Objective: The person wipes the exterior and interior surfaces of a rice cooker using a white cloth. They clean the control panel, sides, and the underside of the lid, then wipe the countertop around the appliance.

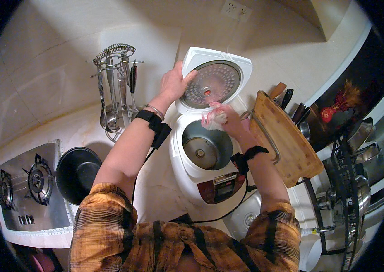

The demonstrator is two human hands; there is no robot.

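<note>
A white rice cooker (185,170) stands before me with its lid raised and its inner pot out. My left hand (175,83) grips the left edge of the raised lid (246,64), thumb over the round metal inner plate (209,76). In my right hand (234,122) is a crumpled white cloth (214,119) with pink edging, close to the lid's lower edge and over the cooker's cavity. The bare heating plate (198,153) at the cavity's bottom shows brownish stains. A black inner pot (78,175) sits on the counter to the left, beside the stove.
Left are a gas stove (35,187) and a wire rack (117,61) hung with utensils. A wooden cutting board (280,146) leans at right, near knife handles (287,98) and a metal faucet (268,136). A sink (243,214) and dish rack (345,183) lie right.
</note>
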